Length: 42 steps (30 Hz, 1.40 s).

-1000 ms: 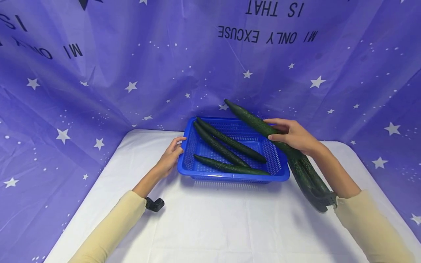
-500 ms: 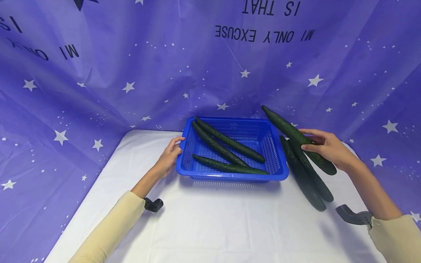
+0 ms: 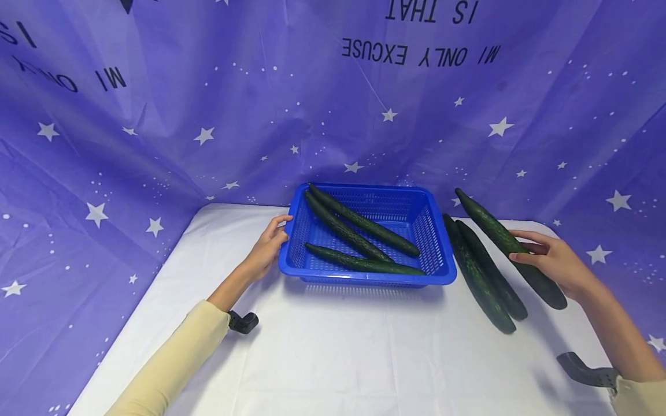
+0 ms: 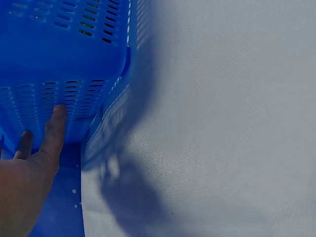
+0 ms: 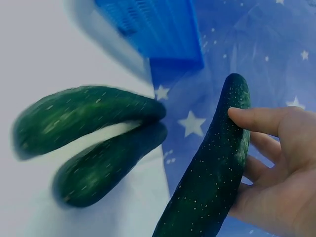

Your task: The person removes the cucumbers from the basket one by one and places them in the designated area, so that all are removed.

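Right wrist: held cuke (image 5: 212, 163) cut off @ btm

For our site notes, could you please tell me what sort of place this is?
Probably a staged work spot: a white-covered table, a starry purple cloth behind it, and a basket holding cucumbers.

Glossy plastic basket (image 3: 364, 278), bumpy cucumber (image 5: 210, 163)
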### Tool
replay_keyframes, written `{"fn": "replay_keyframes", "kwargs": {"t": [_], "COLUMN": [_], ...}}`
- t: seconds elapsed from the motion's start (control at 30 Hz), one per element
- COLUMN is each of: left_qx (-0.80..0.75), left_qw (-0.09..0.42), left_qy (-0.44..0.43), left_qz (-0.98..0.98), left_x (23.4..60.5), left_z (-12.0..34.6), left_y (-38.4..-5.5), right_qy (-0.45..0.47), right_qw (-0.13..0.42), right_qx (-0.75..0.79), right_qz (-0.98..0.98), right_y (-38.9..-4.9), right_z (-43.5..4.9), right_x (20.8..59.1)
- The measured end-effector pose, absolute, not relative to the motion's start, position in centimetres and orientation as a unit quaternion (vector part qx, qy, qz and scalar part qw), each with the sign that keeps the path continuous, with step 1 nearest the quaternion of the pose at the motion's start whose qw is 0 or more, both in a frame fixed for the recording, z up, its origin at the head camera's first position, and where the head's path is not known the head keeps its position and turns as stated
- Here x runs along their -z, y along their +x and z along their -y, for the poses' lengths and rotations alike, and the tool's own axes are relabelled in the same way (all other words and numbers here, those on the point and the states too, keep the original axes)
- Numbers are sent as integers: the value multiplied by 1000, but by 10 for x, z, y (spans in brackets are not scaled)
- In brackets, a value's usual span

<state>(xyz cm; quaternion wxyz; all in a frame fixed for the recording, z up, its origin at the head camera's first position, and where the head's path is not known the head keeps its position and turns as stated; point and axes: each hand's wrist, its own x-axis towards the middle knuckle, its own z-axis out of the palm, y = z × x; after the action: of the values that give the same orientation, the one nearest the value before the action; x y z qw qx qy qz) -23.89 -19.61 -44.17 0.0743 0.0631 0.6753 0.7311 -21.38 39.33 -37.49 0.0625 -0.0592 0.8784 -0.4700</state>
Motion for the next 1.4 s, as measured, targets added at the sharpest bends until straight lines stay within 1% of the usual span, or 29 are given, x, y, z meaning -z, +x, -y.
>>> {"fn": "replay_keyframes", "kwargs": {"t": [0.13, 0.43, 0.67, 0.93, 1.17, 1.4], "left_qx": [-733, -730, -728, -732, -733, -737], "left_qw": [73, 74, 76, 76, 78, 75], "left_qy": [63, 57, 53, 61, 62, 62], "left_qz": [-674, -677, -679, -674, -673, -669], "left_x": [441, 440, 440, 438, 437, 438], "left_z": [197, 196, 196, 194, 192, 193], "left_y": [-238, -237, -238, -237, -237, -237], "right_qy": [-29, 25, 63, 74, 41, 54], "right_qw": [62, 74, 85, 98, 86, 100], "right_qx": [448, 449, 425, 406, 371, 377], "right_qz": [-892, -890, -899, -906, -924, -919], "right_y": [-212, -212, -215, -216, -213, -213], "right_z": [-404, -427, -430, -425, -421, -415], "right_x": [387, 414, 428, 438, 444, 443]}}
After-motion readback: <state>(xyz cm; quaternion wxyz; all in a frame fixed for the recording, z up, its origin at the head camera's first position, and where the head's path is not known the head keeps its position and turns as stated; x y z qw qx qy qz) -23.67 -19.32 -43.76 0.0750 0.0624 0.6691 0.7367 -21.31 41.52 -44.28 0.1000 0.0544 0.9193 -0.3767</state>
